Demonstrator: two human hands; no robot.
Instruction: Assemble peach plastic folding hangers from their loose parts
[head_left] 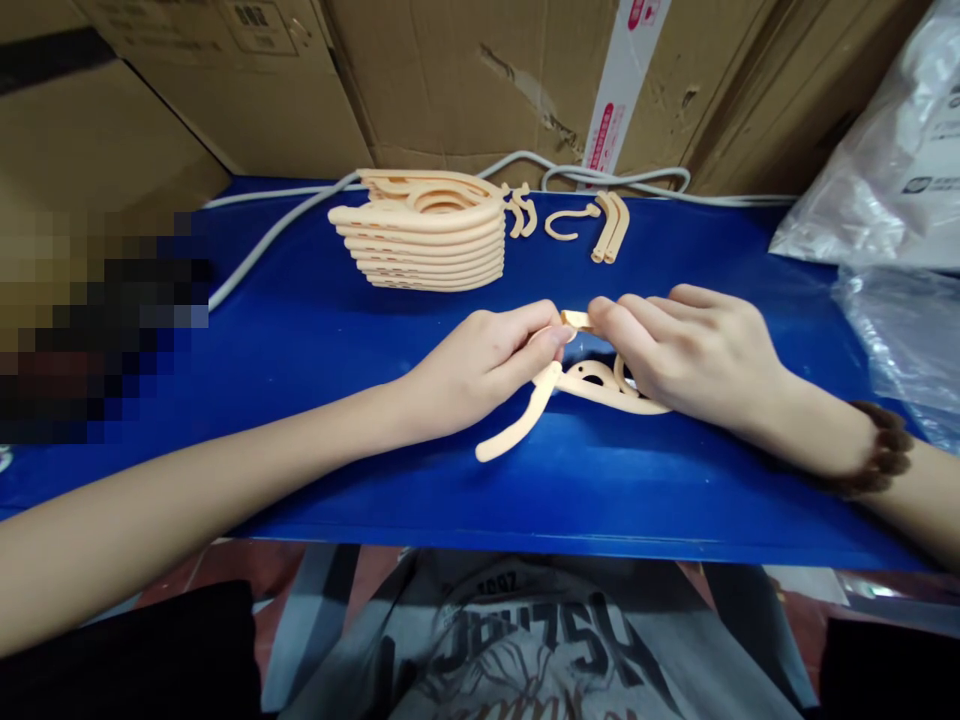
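Cream plastic hanger parts are between my two hands above the blue table. My left hand (487, 365) pinches a joint of the hanger, whose curved arm (517, 425) sticks out below the fingers toward the table's front edge. My right hand (690, 345) is closed at the other side, its fingertips on a small cream piece (576, 320) that meets the left fingertips. Under the right hand runs the hanger's body (611, 397), with a round opening. The palm side of the right hand is hidden.
A stack of folded cream hangers (427, 235) stands at the back of the blue table (375, 500). Beside it lie small pieces (521, 212), a hook (574, 222) and curved arms (611, 228). Behind are a white cable (262, 245), cardboard (465, 90) and plastic bags (877, 150).
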